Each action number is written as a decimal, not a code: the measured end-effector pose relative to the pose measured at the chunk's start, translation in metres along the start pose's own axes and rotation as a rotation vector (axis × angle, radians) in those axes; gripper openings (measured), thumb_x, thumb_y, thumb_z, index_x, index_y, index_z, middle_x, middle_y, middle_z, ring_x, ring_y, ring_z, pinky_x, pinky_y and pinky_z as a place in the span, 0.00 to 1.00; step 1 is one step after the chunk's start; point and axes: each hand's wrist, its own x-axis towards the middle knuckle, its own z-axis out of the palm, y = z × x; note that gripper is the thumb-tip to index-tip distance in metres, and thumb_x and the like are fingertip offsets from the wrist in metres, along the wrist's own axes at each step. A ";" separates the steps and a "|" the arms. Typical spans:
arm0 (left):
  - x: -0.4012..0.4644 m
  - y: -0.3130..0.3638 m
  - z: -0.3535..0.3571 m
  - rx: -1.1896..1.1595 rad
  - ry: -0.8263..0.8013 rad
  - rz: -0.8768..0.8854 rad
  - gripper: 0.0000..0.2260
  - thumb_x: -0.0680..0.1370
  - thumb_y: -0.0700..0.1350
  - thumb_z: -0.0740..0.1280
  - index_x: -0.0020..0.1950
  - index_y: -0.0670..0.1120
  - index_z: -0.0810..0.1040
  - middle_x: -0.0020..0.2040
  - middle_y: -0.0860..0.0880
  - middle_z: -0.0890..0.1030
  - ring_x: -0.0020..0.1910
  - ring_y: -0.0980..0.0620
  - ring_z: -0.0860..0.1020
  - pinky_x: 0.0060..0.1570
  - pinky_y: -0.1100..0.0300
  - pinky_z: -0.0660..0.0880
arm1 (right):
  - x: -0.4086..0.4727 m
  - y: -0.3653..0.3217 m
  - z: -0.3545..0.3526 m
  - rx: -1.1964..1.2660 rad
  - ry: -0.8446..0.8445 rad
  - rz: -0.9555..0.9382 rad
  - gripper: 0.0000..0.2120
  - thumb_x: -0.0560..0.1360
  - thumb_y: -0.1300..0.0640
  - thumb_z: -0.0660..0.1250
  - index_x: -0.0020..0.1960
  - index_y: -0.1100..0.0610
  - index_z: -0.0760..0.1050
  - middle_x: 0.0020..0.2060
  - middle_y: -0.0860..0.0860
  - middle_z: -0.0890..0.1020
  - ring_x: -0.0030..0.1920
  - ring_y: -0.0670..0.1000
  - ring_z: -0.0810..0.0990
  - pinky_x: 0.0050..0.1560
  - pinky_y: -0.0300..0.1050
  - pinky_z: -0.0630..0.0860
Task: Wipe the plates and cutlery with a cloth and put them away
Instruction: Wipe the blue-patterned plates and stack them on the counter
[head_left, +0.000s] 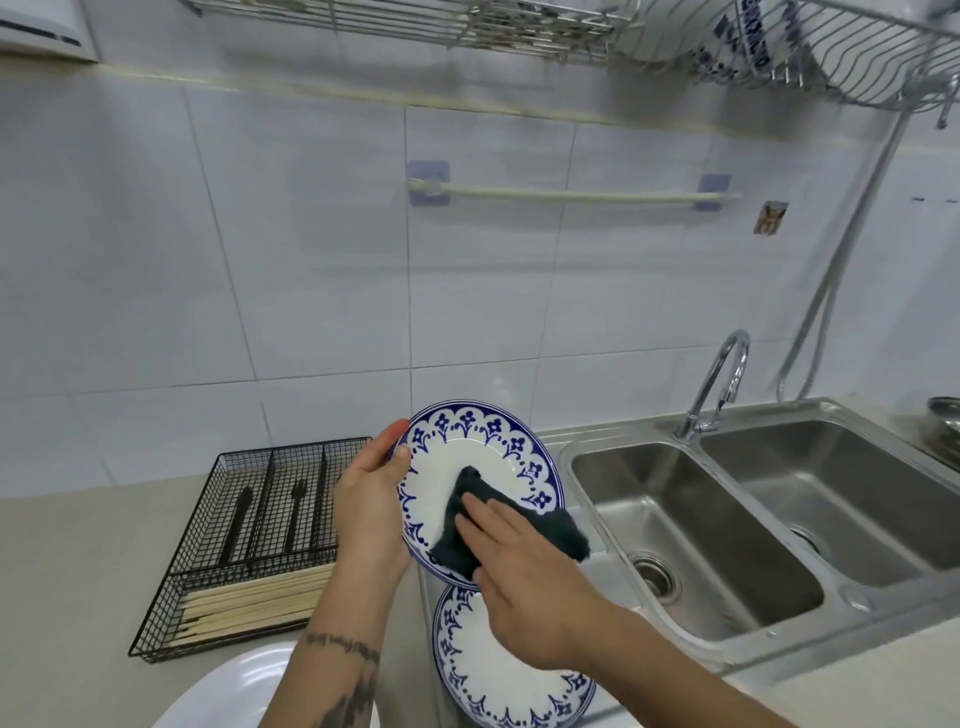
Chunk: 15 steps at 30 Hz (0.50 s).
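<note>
Plates (498, 670) sit on beige counter (78, 561) beside steel sink (727, 545), white-tiled wall (311, 260) behind.

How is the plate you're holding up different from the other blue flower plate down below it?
The held plate is tilted up on its edge, gripped by the left hand; the lower plate lies flat beside the sink.

The right hand presses a dark cloth on the held plate; nothing wipes the lower plate.

Both are white with the same blue flower rim.

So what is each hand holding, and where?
Left hand grips the blue-patterned white plate by its left rim; right hand presses the dark cloth flat against it.
</note>
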 end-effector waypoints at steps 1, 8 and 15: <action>-0.001 -0.002 0.002 -0.004 -0.007 -0.006 0.13 0.79 0.34 0.65 0.55 0.48 0.84 0.56 0.41 0.85 0.57 0.41 0.82 0.64 0.39 0.75 | 0.004 -0.001 0.002 0.023 0.005 -0.026 0.27 0.83 0.55 0.51 0.80 0.56 0.47 0.79 0.47 0.43 0.74 0.39 0.36 0.68 0.31 0.28; -0.012 -0.012 0.012 0.016 -0.086 -0.060 0.16 0.78 0.30 0.64 0.53 0.47 0.86 0.56 0.38 0.84 0.60 0.38 0.81 0.67 0.40 0.73 | 0.041 0.036 0.005 -0.112 0.125 0.031 0.31 0.81 0.51 0.51 0.80 0.54 0.43 0.79 0.49 0.41 0.79 0.51 0.39 0.78 0.53 0.42; -0.009 0.000 0.011 0.019 0.003 -0.017 0.16 0.77 0.29 0.65 0.53 0.47 0.84 0.54 0.40 0.85 0.51 0.42 0.82 0.62 0.40 0.76 | 0.011 0.053 0.017 -0.133 0.116 0.244 0.30 0.81 0.50 0.52 0.80 0.52 0.45 0.80 0.47 0.47 0.79 0.50 0.45 0.78 0.51 0.39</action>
